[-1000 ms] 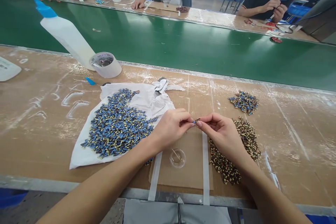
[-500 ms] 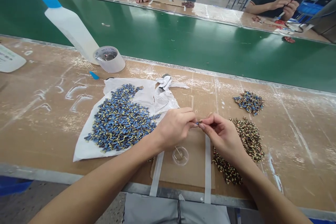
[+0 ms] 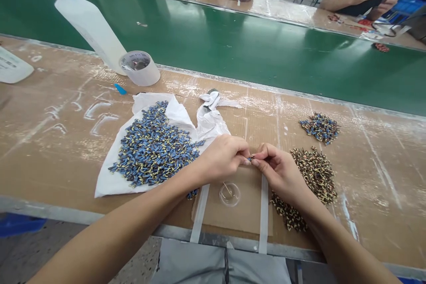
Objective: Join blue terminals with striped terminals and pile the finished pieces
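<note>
Over the cardboard mat (image 3: 239, 219), my left hand (image 3: 224, 155) and my right hand (image 3: 282, 171) meet fingertip to fingertip. Between them is a tiny blue piece (image 3: 249, 159), pinched by my left fingers. My right thumb and forefinger close on its other end, where a small dark part seems to join it. To the left, a heap of blue, yellow and dark pieces (image 3: 156, 151) lies on white sheeting (image 3: 106, 184). Beside my right hand spreads a pile of small black-and-cream pieces (image 3: 314, 177), with a smaller blue-and-cream pile (image 3: 319, 128) behind it.
A small clear cup (image 3: 229, 194) with a thin stick stands below my hands. Farther left are a tape roll (image 3: 143, 73), a tilted white bottle (image 3: 89, 26) and a blue cap (image 3: 120, 89). Beyond the green belt (image 3: 213, 35), other people's hands work at another bench.
The view has shifted slightly. My hands stay together at nearly the same spot, still pinching. Across the belt, one person's hand has come down to a dark pile; another person's hands have moved apart.
</note>
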`<state>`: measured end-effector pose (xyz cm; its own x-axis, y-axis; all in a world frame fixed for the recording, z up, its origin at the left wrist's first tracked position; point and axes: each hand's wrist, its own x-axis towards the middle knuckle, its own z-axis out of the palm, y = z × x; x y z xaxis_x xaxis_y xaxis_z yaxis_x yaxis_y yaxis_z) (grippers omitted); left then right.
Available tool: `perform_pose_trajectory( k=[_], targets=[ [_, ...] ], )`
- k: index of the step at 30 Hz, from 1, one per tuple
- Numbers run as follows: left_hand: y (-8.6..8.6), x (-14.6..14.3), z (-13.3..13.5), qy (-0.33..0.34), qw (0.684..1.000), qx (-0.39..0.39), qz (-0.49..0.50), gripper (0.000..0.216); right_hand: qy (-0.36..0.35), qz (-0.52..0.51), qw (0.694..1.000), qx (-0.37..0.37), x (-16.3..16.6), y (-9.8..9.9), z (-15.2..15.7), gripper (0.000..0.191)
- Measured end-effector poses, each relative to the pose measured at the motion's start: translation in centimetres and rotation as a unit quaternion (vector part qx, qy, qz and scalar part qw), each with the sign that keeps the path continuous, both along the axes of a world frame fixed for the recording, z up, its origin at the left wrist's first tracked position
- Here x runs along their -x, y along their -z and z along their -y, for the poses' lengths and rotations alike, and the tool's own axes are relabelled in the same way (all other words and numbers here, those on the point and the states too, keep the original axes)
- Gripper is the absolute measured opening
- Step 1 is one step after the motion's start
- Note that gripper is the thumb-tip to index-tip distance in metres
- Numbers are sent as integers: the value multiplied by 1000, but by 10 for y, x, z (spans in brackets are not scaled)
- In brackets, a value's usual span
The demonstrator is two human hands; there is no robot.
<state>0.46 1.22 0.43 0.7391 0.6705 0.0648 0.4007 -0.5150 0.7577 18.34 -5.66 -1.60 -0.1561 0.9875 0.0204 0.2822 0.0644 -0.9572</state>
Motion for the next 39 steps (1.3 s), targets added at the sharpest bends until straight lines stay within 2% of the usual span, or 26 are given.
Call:
perform_pose_trajectory(
  k=[6, 12, 15, 19, 22, 31, 39],
  targets=[
    [-5, -1, -1, -25, 996, 52, 62, 10, 30, -7, 999, -17, -3, -6, -3, 10],
    [-6, -2, -3, -23, 997, 25, 68, 3, 75, -43, 996, 24, -7, -13, -6, 10],
    [-2, -1, -4, -17, 997, 37, 69, 14, 90, -51, 994, 28, -6, -15, -6, 11],
    [3, -1, -4, 18, 998, -35, 41, 13, 100, -63, 992, 33, -4, -16, -5, 9],
    [6, -1, -3, 32, 997, -69, 17, 20, 106, -78, 990, 44, -4, -15, -5, 11],
    [10, -2, -2, 45, 998, -10, 42, 25, 98, -104, 986, 83, -7, -17, -7, 17],
    [16, -3, -4, 48, 998, 0, 30, 21, 56, -94, 992, 65, -4, -3, -5, 19]
  ],
)
